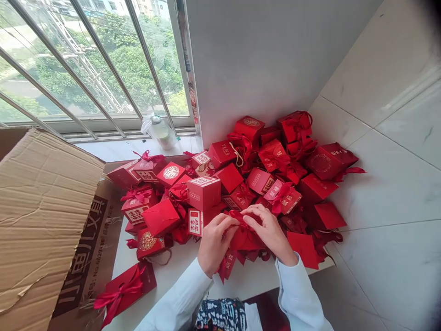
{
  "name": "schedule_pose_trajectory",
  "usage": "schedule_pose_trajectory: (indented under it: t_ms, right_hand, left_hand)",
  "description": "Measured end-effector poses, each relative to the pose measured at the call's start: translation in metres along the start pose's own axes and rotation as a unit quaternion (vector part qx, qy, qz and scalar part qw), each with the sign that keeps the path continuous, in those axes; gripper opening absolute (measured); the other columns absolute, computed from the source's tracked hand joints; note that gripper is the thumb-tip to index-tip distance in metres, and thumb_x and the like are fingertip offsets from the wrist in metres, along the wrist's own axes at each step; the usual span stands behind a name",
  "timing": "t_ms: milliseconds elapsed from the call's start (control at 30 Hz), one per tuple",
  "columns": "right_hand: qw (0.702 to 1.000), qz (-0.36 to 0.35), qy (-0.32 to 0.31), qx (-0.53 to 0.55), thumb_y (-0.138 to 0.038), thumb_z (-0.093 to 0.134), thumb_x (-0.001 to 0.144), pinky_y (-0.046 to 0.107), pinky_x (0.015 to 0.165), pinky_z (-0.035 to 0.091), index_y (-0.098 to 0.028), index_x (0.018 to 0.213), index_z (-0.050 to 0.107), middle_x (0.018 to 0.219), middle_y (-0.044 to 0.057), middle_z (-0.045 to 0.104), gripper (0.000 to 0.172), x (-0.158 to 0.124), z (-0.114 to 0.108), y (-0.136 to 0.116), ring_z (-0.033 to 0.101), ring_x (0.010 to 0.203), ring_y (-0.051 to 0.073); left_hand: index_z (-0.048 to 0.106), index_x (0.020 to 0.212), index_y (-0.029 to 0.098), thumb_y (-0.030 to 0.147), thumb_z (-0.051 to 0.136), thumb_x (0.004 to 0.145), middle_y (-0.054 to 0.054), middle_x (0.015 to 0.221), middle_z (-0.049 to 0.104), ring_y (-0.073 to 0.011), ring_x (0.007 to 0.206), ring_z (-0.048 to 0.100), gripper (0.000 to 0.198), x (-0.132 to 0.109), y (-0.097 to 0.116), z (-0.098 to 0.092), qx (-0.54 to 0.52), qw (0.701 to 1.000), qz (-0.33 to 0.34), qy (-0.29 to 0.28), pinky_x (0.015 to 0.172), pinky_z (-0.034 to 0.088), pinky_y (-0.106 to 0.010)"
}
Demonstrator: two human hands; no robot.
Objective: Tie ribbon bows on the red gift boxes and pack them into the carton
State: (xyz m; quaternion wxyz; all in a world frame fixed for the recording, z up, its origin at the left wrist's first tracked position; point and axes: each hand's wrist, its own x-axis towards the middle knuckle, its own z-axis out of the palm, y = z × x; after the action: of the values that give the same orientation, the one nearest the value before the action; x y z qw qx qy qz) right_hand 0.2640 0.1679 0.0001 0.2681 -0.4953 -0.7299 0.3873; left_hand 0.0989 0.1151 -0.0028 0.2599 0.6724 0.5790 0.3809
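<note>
Both my hands work on one small red gift box (245, 239) with a red ribbon at the near edge of a white table (165, 276). My left hand (215, 241) is closed, pinching the ribbon on the box's left side. My right hand (270, 230) is closed too, its fingers pinching the ribbon from the right. The box is partly hidden between my palms. Behind it lies a big heap of several red gift boxes (241, 179) with ribbons and gold or white labels.
A large open cardboard carton (44, 220) leans at the left, its flap over the table. A barred window (89, 64) is behind, with a plastic-wrapped jar (160, 131) on its sill. White tiled floor (389, 184) spreads to the right.
</note>
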Motion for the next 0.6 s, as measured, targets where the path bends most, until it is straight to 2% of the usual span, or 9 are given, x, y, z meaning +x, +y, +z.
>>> schedule_pose_trajectory:
  t_ms: [167, 333, 467, 533, 600]
  right_hand:
    - [0.999, -0.020, -0.001, -0.047, -0.030, 0.064, 0.079, 0.036, 0.087, 0.041, -0.023, 0.080, 0.065, 0.095, 0.002, 0.062, 0.007, 0.011, 0.007, -0.011, 0.053, 0.098, 0.020]
    - [0.999, -0.023, 0.028, -0.004, -0.029, 0.063, 0.079, 0.035, 0.085, 0.042, -0.021, 0.077, 0.062, 0.090, 0.002, 0.064, 0.008, 0.017, 0.020, 0.001, 0.057, 0.091, 0.018]
    - [0.998, -0.002, 0.044, 0.041, -0.032, 0.063, 0.079, 0.034, 0.085, 0.044, -0.020, 0.077, 0.062, 0.090, 0.003, 0.064, 0.013, 0.015, 0.022, 0.008, 0.059, 0.088, 0.018]
    - [0.996, -0.011, 0.060, 0.063, -0.034, 0.058, 0.083, 0.035, 0.088, 0.044, -0.020, 0.085, 0.064, 0.095, 0.004, 0.064, 0.015, 0.010, 0.017, 0.005, 0.059, 0.093, 0.019]
    - [0.992, -0.023, 0.105, 0.068, -0.034, 0.051, 0.087, 0.035, 0.090, 0.044, -0.021, 0.094, 0.063, 0.102, 0.005, 0.063, 0.019, 0.000, 0.008, 0.001, 0.059, 0.097, 0.019]
  left_hand:
    - [0.065, 0.089, 0.022, 0.020, 0.046, 0.092, -0.004, 0.086, 0.065, -0.0154, 0.078, 0.057, 0.020, -0.013, -0.001, 0.002, 0.093, 0.990, 0.106, 0.026, 0.070, 0.048, -0.028]
    - [0.064, 0.092, 0.021, 0.016, 0.046, 0.091, -0.005, 0.090, 0.066, -0.0198, 0.092, 0.055, 0.018, -0.035, -0.004, 0.011, 0.142, 0.972, 0.187, 0.021, 0.079, 0.048, -0.034]
    - [0.063, 0.093, 0.020, 0.022, 0.051, 0.089, -0.005, 0.092, 0.066, -0.0227, 0.093, 0.054, 0.012, -0.040, -0.002, 0.012, 0.138, 0.978, 0.156, -0.019, 0.079, 0.046, -0.038]
    - [0.063, 0.087, 0.021, 0.029, 0.053, 0.089, -0.004, 0.089, 0.066, -0.0226, 0.090, 0.055, 0.013, -0.036, 0.002, 0.007, 0.116, 0.983, 0.127, -0.057, 0.078, 0.045, -0.038]
    - [0.061, 0.083, 0.022, 0.030, 0.047, 0.091, -0.003, 0.083, 0.065, -0.0201, 0.082, 0.056, 0.019, -0.028, 0.006, 0.002, 0.087, 0.990, 0.084, -0.076, 0.074, 0.045, -0.035]
